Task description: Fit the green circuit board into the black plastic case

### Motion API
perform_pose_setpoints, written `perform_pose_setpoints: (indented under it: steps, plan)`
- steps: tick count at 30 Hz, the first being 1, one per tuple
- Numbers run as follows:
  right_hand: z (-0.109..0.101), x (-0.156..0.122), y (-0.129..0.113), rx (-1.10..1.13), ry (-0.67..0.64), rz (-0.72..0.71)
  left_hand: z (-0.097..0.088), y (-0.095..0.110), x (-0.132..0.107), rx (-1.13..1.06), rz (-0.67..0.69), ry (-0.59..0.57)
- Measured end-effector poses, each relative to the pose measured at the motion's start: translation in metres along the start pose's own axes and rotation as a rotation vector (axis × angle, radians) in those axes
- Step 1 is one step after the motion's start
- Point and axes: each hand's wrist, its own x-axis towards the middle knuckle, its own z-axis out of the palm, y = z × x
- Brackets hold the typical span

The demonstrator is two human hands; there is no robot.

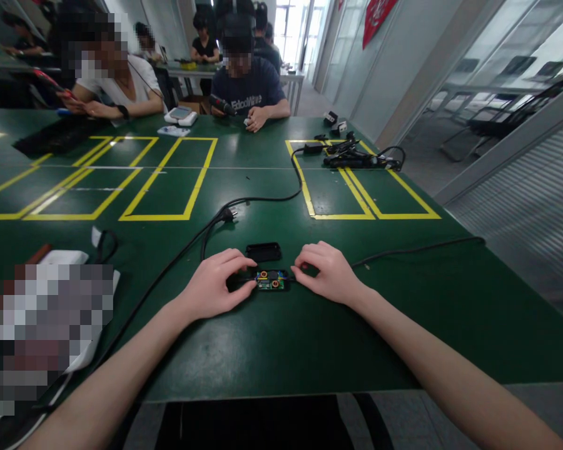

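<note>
A small black plastic case (288, 287) lies open-topped on the green table. Inside it sits a circuit board (268, 280) with copper-wound ring coils and coloured wires. My left hand (220, 280) curves around the case's left end, thumb and index finger against its two corners. At the other end, my right hand (326, 273) pinches thumb and index finger together where the black cable (380, 254) enters the case. Just behind lies the matching black cover (263, 251), hollow side up. Part of the left cable is hidden by my left hand.
A power plug (228, 215) and a long cord (263, 199) lie beyond my hands. Bundled black adapters (356, 156) rest at the far right, among yellow tape outlines (154, 217). White items, partly blurred, stand at left. Two people sit across the table (281, 350).
</note>
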Motion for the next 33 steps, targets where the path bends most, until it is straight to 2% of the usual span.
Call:
perform_pose_setpoints:
  steps: [3, 6, 18, 24, 26, 29, 31, 33]
  plan:
    - [-0.005, 0.000, -0.005, 0.037, 0.059, -0.162, -0.004, -0.002, -0.001, -0.059, 0.005, 0.040]
    - [-0.007, -0.001, -0.007, 0.060, 0.046, -0.228, -0.004, -0.003, -0.002, -0.072, 0.035, 0.043]
    - [-0.006, -0.004, -0.002, 0.168, -0.102, -0.153, 0.001, -0.004, -0.004, -0.138, 0.022, -0.018]
    - [-0.004, -0.004, 0.000, 0.124, -0.034, -0.194, -0.001, -0.001, -0.002, -0.109, 0.044, -0.010]
    - [-0.004, -0.003, 0.002, 0.119, 0.030, -0.160, 0.000, -0.001, -0.001, -0.052, -0.004, 0.027]
    - [-0.004, -0.002, 0.004, 0.099, 0.089, -0.047, 0.002, -0.004, 0.000, 0.098, -0.176, 0.117]
    - [-0.002, 0.000, 0.005, 0.076, 0.067, 0.031, 0.005, -0.007, 0.001, 0.148, -0.252, 0.118]
    - [0.001, 0.000, 0.004, 0.075, 0.017, 0.103, 0.007, -0.008, 0.002, 0.139, -0.266, 0.080]
